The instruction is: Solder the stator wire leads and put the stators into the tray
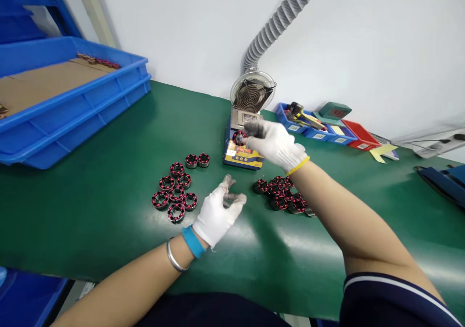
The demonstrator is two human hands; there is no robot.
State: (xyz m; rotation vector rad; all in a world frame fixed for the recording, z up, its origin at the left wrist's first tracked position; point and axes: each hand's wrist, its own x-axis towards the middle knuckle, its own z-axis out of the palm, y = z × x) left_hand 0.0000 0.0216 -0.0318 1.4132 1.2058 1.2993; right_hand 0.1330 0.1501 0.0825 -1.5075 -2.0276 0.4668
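Observation:
My right hand (271,142), in a white glove with grey-stained fingertips, pinches a motor stator (239,137), a small ring with red and black parts. It is in front of a blue and yellow unit (242,157) with a red digital display. My left hand (220,211), gloved too, hovers lower with fingers and thumb apart and nothing between them. Just left of it, several stators (176,194) lie in a loose group on the green table (119,230). Under my right wrist lies another cluster of stators (279,191), partly hidden by my forearm.
Behind the unit stands a round fan guard (250,97) below a grey flexible duct (283,24). A large blue tray (83,109) lined with cardboard occupies the left. Small blue bins (319,134) with tools and a red bin (359,135) line the wall at right.

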